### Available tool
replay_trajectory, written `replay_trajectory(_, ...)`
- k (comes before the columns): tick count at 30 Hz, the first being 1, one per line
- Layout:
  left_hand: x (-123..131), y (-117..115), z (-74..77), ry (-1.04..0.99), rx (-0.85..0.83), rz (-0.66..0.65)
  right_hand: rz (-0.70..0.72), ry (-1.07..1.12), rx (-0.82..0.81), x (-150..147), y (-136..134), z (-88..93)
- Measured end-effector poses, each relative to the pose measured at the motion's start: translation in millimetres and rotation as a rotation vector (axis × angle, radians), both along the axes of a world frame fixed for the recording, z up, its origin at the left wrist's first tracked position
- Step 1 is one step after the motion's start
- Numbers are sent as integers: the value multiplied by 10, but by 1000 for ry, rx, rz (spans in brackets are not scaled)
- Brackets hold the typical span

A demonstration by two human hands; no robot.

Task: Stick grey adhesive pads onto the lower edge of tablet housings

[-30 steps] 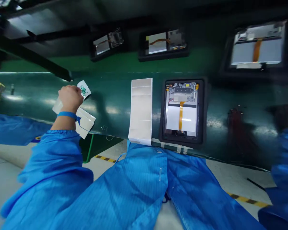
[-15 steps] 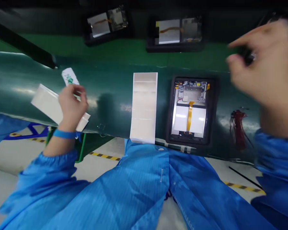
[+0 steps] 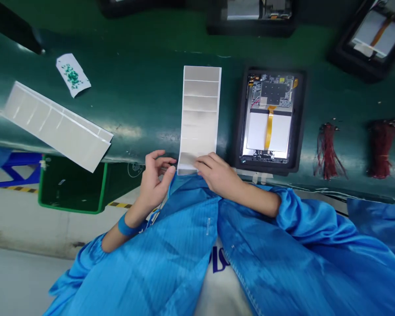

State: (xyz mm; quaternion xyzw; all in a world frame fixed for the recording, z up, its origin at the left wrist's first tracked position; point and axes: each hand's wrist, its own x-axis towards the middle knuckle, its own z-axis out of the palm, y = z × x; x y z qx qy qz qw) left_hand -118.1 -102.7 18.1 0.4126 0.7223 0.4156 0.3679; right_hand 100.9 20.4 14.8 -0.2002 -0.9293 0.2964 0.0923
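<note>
A pale strip of stickers (image 3: 200,103), split by cross lines, lies upright in the middle of the bench, its near end bent at the bench edge. My right hand (image 3: 219,175) is at that near end, its fingers closed on the strip's lower edge; the fingertips are partly hidden. Just left of the strip, my left hand (image 3: 156,180) has its thumb and curled fingers apart, with nothing visible between them. To the right of the strip, an opened tablet (image 3: 270,127) sits in a black frame, showing its circuit board, white battery and orange ribbon cable.
More pale sticker strips (image 3: 59,125) lie at left below a white paper (image 3: 73,75) with green bits. Bundles of dark red wires (image 3: 329,151) are at right. Other opened devices (image 3: 375,39) line the far side. A green bin (image 3: 72,182) stands below the bench edge.
My left hand came right from the left-hand strips to the middle one. My right hand came down from the far right to the strip's near end. The view has shifted.
</note>
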Motion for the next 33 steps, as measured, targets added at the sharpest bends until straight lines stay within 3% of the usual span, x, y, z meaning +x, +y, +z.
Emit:
replay_trajectory(3, 200, -15, 47, -256, 48, 21, -68, 89, -90, 14, -4, 47)
replay_trajectory(7, 415, 99, 217, -321, 160, 144, -162, 120, -110, -14, -22, 177)
replay_trajectory(12, 371, 293, 428, -363, 132, 26, -211, 249, -113, -1, 50, 402)
replay_trajectory(16, 340, 374, 460, -367, 167, 70, -266, 364, -121, 2, 120, 538)
replay_trajectory(22, 432, 488, 401, -300, 201, 123, -299, 305, 208, -5, 199, 531)
replay_trajectory(26, 497, 570, 445, -269, 235, 160, -299, 362, 475, -8, 190, 509)
replay_trajectory(30, 553, 613, 515, -69, 293, 206, -373, 354, 262, -34, 214, 494)
replay_trajectory(33, 580, 644, 538, 17, 328, 228, -344, 350, 99, -17, 271, 510)
